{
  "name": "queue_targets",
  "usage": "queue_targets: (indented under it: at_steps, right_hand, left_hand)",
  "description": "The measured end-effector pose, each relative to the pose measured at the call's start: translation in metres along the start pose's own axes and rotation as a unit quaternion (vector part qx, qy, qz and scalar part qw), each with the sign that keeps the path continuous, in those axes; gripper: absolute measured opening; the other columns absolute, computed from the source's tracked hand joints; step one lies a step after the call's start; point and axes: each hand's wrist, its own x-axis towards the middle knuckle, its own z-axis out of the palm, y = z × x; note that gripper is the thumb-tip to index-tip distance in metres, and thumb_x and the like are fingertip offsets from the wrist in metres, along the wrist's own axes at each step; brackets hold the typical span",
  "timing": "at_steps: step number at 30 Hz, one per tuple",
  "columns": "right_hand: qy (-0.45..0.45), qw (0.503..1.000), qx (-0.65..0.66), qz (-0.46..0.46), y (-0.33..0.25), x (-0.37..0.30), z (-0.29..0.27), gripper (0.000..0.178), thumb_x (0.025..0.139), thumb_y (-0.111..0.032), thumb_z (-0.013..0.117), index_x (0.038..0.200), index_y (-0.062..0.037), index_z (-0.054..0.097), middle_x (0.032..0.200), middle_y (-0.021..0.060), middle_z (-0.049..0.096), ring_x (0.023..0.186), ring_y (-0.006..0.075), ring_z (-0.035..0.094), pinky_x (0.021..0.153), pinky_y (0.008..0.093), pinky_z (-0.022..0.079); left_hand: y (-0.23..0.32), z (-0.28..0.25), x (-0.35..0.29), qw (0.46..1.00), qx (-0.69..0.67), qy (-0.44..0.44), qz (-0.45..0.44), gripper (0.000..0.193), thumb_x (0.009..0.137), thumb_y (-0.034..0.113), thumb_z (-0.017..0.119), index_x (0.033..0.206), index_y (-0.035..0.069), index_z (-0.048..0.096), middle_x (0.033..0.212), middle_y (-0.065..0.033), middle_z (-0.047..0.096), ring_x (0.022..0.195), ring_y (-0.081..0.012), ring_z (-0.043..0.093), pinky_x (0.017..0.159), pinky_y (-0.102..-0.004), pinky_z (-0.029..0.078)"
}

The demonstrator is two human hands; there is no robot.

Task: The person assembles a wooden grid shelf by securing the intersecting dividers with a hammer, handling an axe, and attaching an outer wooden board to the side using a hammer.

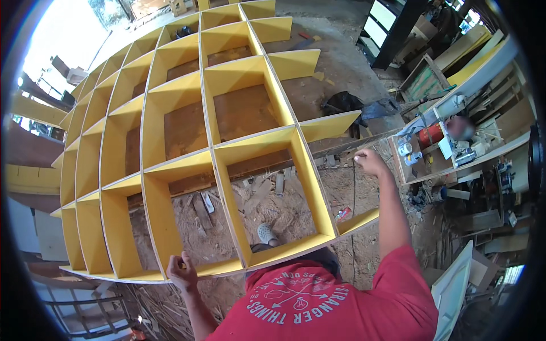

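Observation:
A large yellow lattice frame (pixel 207 149) of interlocked boards on edge, forming open square cells, spreads in front of me. My left hand (pixel 183 274) is at its near edge, fingers curled with thumb raised; whether it grips the board there is hard to see. Out past the right side of the frame, my right hand (pixel 372 163) is raised with the fingers bent together in a pinch near a protruding board end (pixel 330 126). Whatever lies between those fingertips is too small to make out. A thin dark cord-like line (pixel 354 199) runs below them; I cannot tell if they hold it.
Wood shavings and offcuts litter the floor (pixel 264 196). A workbench (pixel 409 170) with cans and a red container (pixel 430 134) stands at right. Black plastic (pixel 341 103) lies beyond the board ends. Stacked boards lean at the far right; a metal grille (pixel 85 310) is at lower left.

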Motion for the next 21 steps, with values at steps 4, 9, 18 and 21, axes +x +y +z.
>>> queue_targets:
  at_steps: [4, 9, 18, 21]
  right_hand:
    - [0.094, 0.986, -0.135, -0.02, 0.096, 0.137, 0.007, 0.035, 0.094, -0.017, 0.072, 0.126, -0.0035, 0.072, 0.118, 0.021, 0.076, 0.109, 0.0392, 0.072, 0.097, 0.0463, 0.056]
    - [0.202, 0.948, -0.23, -0.086, 0.116, 0.23, -0.001, 0.043, 0.087, -0.012, 0.069, 0.129, -0.0057, 0.063, 0.127, 0.025, 0.07, 0.122, 0.045, 0.064, 0.103, 0.0486, 0.052]
    - [0.005, 0.972, -0.194, -0.135, 0.077, 0.293, -0.047, 0.051, 0.083, -0.032, 0.082, 0.118, -0.0002, 0.066, 0.117, 0.0287, 0.073, 0.116, 0.048, 0.068, 0.098, 0.0505, 0.054]
    - [-0.057, 0.962, -0.161, -0.212, 0.049, 0.304, -0.085, 0.053, 0.088, -0.047, 0.08, 0.107, 0.002, 0.073, 0.108, 0.0288, 0.075, 0.11, 0.0418, 0.073, 0.093, 0.0458, 0.056]
  left_hand:
    - [0.004, 0.006, -0.011, 0.997, 0.048, 0.051, -0.027, 0.036, 0.099, 0.014, 0.072, 0.072, 0.003, 0.05, 0.058, -0.0072, 0.047, 0.051, -0.0178, 0.042, 0.051, -0.0378, 0.035]
    - [0.078, 0.002, -0.091, 0.986, 0.047, 0.12, -0.102, 0.038, 0.102, 0.016, 0.07, 0.072, 0.004, 0.049, 0.059, -0.0042, 0.049, 0.053, -0.0149, 0.041, 0.051, -0.0357, 0.035]
    - [0.17, 0.028, -0.292, 0.956, 0.16, 0.104, -0.224, 0.039, 0.095, 0.02, 0.073, 0.068, 0.005, 0.05, 0.057, -0.0135, 0.048, 0.05, -0.029, 0.047, 0.053, -0.0453, 0.038]
    - [0.192, 0.044, -0.304, 0.953, 0.138, 0.096, -0.251, 0.038, 0.095, 0.02, 0.073, 0.068, 0.005, 0.051, 0.057, -0.0126, 0.05, 0.05, -0.0298, 0.048, 0.053, -0.0458, 0.039]
